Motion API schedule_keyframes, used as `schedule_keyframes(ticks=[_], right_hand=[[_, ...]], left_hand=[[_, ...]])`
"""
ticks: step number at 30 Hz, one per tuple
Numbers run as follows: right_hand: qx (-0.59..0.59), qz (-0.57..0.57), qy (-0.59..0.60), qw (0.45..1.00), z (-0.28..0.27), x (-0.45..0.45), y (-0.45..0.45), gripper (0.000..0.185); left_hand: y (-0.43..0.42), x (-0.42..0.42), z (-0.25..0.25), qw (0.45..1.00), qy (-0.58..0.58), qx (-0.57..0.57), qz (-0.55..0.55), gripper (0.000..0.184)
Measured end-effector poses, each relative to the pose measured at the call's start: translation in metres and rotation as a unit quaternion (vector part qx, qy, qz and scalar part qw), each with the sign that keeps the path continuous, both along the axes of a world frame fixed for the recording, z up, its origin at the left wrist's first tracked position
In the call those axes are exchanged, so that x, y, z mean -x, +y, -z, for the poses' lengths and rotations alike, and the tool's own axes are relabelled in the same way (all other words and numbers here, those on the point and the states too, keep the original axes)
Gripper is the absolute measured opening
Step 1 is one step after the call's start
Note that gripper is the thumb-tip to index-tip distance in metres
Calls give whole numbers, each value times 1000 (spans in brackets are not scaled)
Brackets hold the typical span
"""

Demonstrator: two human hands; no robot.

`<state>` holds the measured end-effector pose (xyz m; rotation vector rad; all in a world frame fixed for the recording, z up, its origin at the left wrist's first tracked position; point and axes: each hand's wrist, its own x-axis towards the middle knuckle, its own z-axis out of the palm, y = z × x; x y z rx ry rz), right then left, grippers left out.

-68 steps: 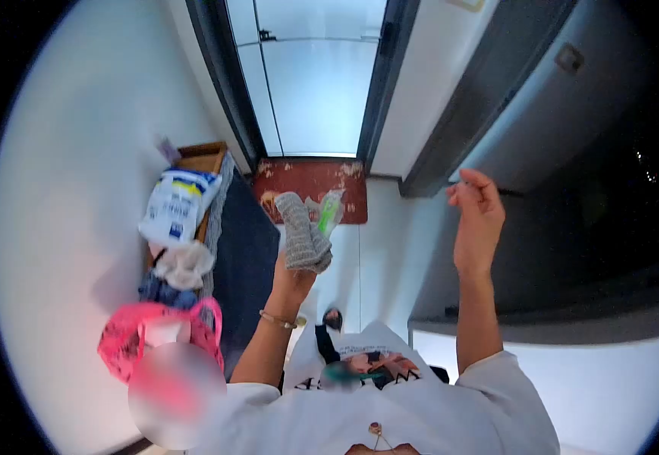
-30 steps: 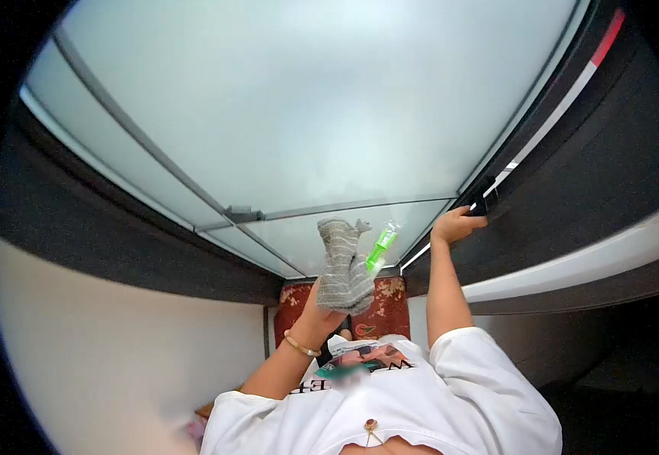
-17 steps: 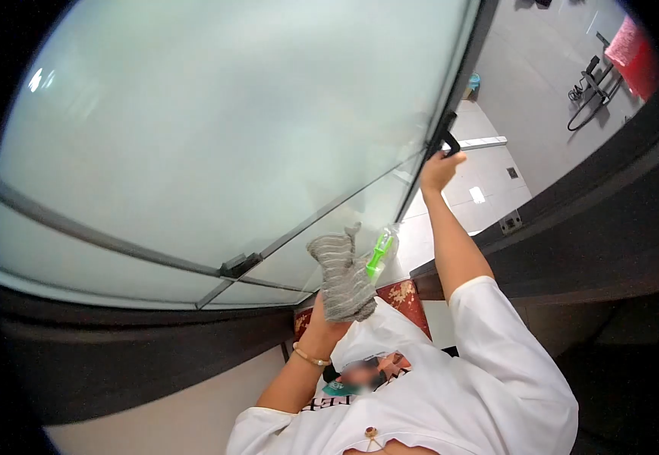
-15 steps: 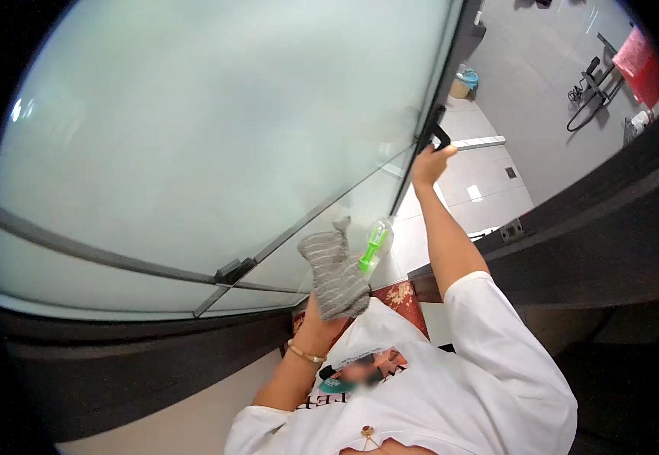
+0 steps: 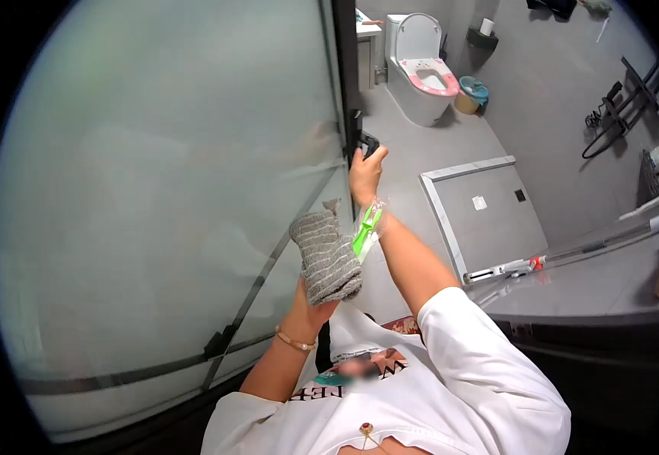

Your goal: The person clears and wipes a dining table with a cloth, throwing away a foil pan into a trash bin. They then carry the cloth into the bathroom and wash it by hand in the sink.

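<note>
A grey striped cloth (image 5: 325,258), folded over, is held up by my left hand (image 5: 318,305), whose fingers are mostly hidden beneath it. Beside the cloth, a bright green tool in a clear plastic wrapper (image 5: 366,233) sticks up, with its lower end against the cloth; it overlaps my right wrist in the view. My right hand (image 5: 365,176) is closed round the black handle (image 5: 368,142) of the frosted glass door (image 5: 170,167). The door stands partly open.
Through the doorway are a toilet (image 5: 424,76) with a pink seat cover, a bin (image 5: 471,95), a raised marble edge (image 5: 441,216) on the floor and black fittings (image 5: 621,110) on the grey wall. A pole (image 5: 602,243) crosses at the right. A red mat (image 5: 403,325) lies below.
My right hand has reached the door handle, and the door has swung inward and to the left, showing the bathroom. The cloth and green tool have stayed with my left hand.
</note>
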<state>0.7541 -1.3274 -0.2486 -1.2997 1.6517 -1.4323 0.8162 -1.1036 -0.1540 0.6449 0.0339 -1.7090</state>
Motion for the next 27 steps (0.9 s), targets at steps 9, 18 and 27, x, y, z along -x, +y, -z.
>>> schedule_keyframes(ticks=[9,18,27], right_hand=[[-43,-142,-125,981,10,-75,-26,33],[-216,-305,-311,874,27,-83,-13,33],[-383,-482,-457,641,86,-81,95,34]], left_hand=[[-106,-38,11,999,23,30,11,30],[-204,-57,10,998,40,-22,-42,35],[-162,-31,91,898,-418,81,-108,34]])
